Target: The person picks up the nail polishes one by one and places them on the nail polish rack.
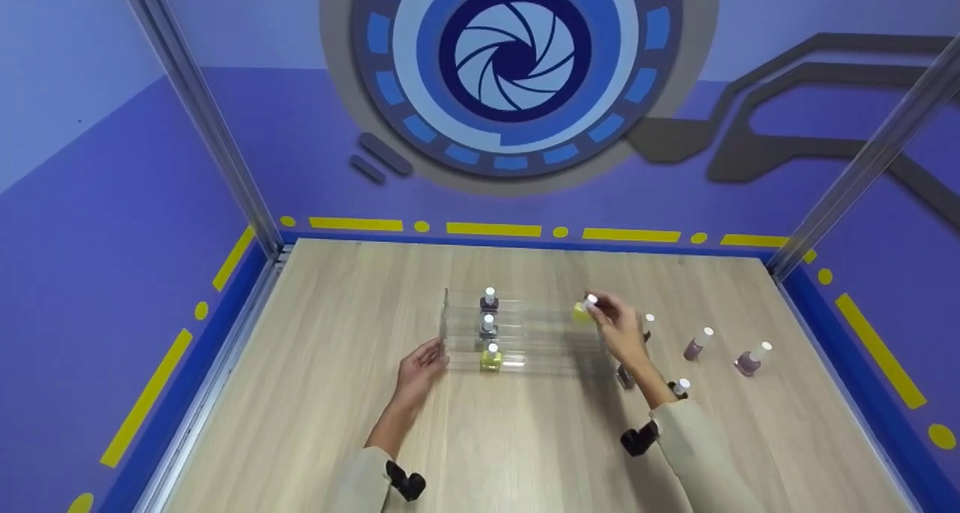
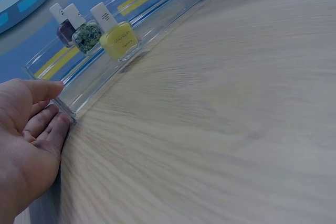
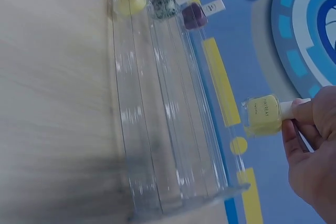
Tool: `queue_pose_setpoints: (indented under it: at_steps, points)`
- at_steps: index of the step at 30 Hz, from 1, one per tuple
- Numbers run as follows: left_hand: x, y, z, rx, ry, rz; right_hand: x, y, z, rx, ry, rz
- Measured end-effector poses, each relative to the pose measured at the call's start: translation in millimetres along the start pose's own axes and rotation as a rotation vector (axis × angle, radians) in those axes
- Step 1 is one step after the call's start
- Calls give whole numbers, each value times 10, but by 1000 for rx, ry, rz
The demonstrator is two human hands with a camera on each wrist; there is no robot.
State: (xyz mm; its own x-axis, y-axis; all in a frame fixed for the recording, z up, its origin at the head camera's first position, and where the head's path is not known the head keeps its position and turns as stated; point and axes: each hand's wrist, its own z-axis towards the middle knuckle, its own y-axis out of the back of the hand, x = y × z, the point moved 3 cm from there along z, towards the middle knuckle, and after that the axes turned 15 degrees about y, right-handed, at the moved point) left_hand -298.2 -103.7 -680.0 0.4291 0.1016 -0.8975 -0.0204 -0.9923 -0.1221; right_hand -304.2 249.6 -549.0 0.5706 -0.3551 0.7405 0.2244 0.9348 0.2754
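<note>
A clear stepped display rack [image 1: 540, 363] stands on the table. Near its left end it bears three nail polish bottles: a dark purple bottle [image 2: 66, 32] on the back step, a speckled green bottle [image 2: 87, 36] on the middle one and a yellow bottle [image 2: 119, 41] in front. My left hand [image 1: 421, 370] rests against the rack's left end panel, thumb and fingertips at its edge. Over the back right of the rack, my right hand [image 1: 619, 329] pinches a second yellow nail polish bottle [image 3: 263, 115] by its white cap, glass part pointing left in the head view.
Right of the rack stand several more bottles, among them a mauve bottle [image 1: 748, 361], a purple bottle [image 1: 694, 346] and a dark bottle [image 1: 625, 377] near the rack's front right corner. Another white-capped bottle [image 1: 680, 388] is beside my right forearm. Blue panels [image 1: 495, 205] border the table.
</note>
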Motion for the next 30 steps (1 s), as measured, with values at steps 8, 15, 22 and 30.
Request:
queue_pose_setpoints:
  at_steps: [8, 15, 22, 30]
  points:
    - [-4, -1, 10, 1, 15, 11, 107, -370, 59, -27, 65, -16]
    - [5, 22, 15, -34, 20, 36, -150, -629, 91, -53, 40, -31]
    - [21, 18, 22, -42, 30, 24, -186, -745, 169, 46, 35, -12]
    - [0, 21, 13, -27, 14, 29, -234, -883, 171, 43, 110, -4]
